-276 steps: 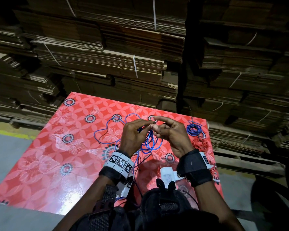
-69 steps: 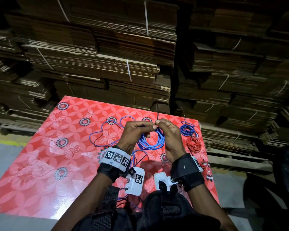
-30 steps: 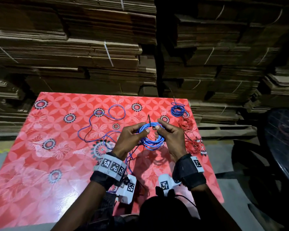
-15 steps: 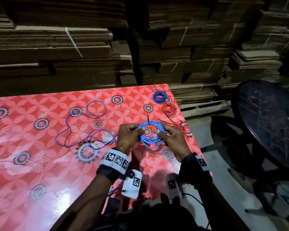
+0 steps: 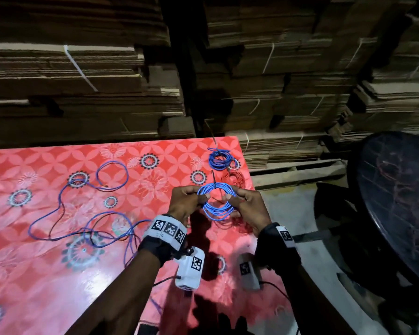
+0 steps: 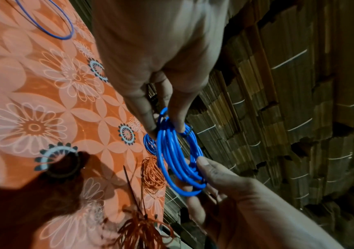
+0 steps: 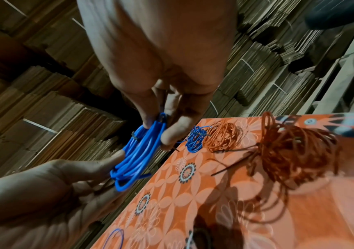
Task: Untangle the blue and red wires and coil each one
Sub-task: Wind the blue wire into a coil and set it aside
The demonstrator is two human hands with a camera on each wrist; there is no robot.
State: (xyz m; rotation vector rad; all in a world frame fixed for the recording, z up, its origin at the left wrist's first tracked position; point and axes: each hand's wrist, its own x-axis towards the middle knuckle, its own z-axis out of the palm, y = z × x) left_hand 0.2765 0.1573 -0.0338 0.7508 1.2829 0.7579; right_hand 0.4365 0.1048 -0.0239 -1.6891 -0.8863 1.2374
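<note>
Both hands, left hand (image 5: pixel 184 203) and right hand (image 5: pixel 248 207), pinch a finished blue coil (image 5: pixel 216 200); left of the grip, loose blue wire (image 5: pixel 82 215) is not yet coiled.

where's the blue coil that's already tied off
In the head view, the tied blue coil lies at the table's far right corner, just beyond a red coil.
</note>
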